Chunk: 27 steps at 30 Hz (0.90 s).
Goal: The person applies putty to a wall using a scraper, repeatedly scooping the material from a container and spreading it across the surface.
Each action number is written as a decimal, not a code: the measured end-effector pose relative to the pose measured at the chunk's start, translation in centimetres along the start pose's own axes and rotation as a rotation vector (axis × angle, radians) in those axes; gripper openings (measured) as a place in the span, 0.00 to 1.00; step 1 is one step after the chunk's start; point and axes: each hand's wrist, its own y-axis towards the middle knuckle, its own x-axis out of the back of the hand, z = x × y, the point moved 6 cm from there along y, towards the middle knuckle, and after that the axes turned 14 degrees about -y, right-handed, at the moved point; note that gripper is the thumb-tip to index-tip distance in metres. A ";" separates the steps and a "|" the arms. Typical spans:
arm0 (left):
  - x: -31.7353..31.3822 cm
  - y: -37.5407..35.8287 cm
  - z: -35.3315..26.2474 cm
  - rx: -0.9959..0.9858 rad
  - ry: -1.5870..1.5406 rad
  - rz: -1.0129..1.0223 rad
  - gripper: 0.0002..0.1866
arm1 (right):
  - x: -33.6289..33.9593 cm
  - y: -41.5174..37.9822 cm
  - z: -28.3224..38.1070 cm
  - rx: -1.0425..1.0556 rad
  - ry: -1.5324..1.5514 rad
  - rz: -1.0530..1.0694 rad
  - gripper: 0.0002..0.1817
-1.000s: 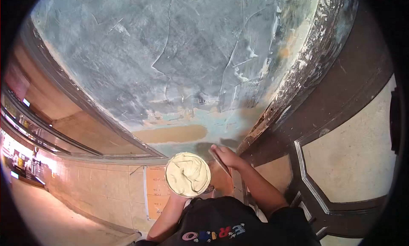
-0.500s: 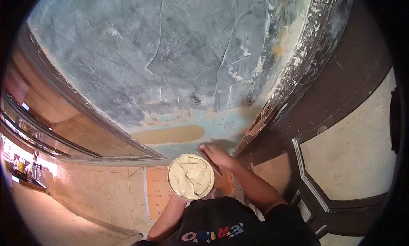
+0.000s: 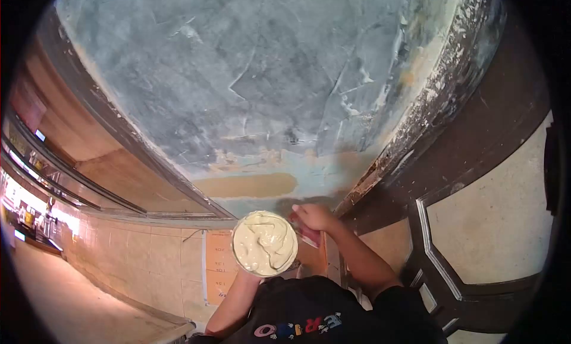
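Observation:
A round tub of cream-coloured putty (image 3: 265,244) is held up in front of my chest, its surface swirled and glossy. My left hand (image 3: 252,278) supports it from below, and most of that hand is hidden under the tub. Just right of the tub, my right hand (image 3: 314,216) is closed around a flat reddish scraper (image 3: 307,232) that slants down toward my body. Both hands are near the lower edge of a blue-grey wall panel (image 3: 285,88), which has cracks and pale smears. A long tan putty patch (image 3: 247,185) lies across its lower part.
Wooden frame edges border the panel, with a chipped, flaking one (image 3: 425,100) at the right. A dark door with pale panels (image 3: 488,225) stands on the right. To the left are tiled wall (image 3: 143,249), an orange printed sheet (image 3: 218,266) and a bright opening with shelves.
My view has shifted, so the wall appears farther right. My right hand has moved slightly right and turned the scraper, showing its flat reddish face. The tub stays nearly in place.

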 end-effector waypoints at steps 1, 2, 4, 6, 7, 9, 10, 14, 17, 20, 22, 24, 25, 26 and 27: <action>-0.1 -0.1 -0.6 -0.006 0.001 0.004 0.33 | 0.5 0.2 -0.9 0.031 -0.021 -0.090 0.31; 0.1 -0.5 -1.3 -0.019 0.031 -0.023 0.33 | 0.5 0.5 -1.5 0.059 -0.039 -0.180 0.31; 0.3 -0.7 -2.3 -0.038 0.087 -0.071 0.32 | 1.8 -1.1 2.3 0.072 0.048 -0.137 0.31; -0.4 -0.7 -2.7 -0.053 0.106 -0.050 0.32 | 0.7 -0.9 5.1 0.176 0.298 -0.070 0.31; -0.8 -0.9 -3.0 -0.072 0.127 -0.038 0.32 | -1.3 0.1 4.9 0.172 0.315 0.055 0.30; 0.6 -1.0 -4.3 -0.037 -0.016 -0.084 0.32 | -1.8 0.9 5.2 0.144 0.144 0.027 0.28; 0.4 -1.0 -4.8 -0.027 -0.020 -0.062 0.31 | -2.0 1.2 5.1 0.113 -0.029 0.000 0.27; -1.7 -2.0 -7.6 -0.033 -0.026 0.034 0.31 | -0.3 2.0 0.5 0.008 -0.004 -0.265 0.21; -2.5 -3.0 -9.1 0.004 -0.102 0.041 0.29 | 1.4 1.5 1.9 0.089 0.207 -0.240 0.17; -2.6 -3.1 -10.5 -0.034 -0.038 0.003 0.29 | 4.6 -2.0 10.9 0.181 0.198 -0.292 0.16; -3.2 -3.4 -11.0 -0.038 -0.004 -0.011 0.30 | 5.3 -3.0 15.2 0.252 0.089 -0.301 0.15; -3.7 -3.6 -11.5 0.006 -0.044 0.019 0.31 | 6.2 -4.2 19.7 0.323 -0.027 -0.305 0.15; -3.5 -3.7 -12.0 0.001 -0.052 0.023 0.31 | 6.3 -5.0 22.1 0.328 -0.080 -0.230 0.14; -2.8 -3.6 -12.6 0.004 -0.032 -0.013 0.32 | 6.2 -5.5 23.9 0.333 -0.133 -0.154 0.13; -2.2 -3.5 -13.1 0.009 -0.012 -0.049 0.34 | 6.3 -5.8 25.2 0.334 -0.143 -0.147 0.13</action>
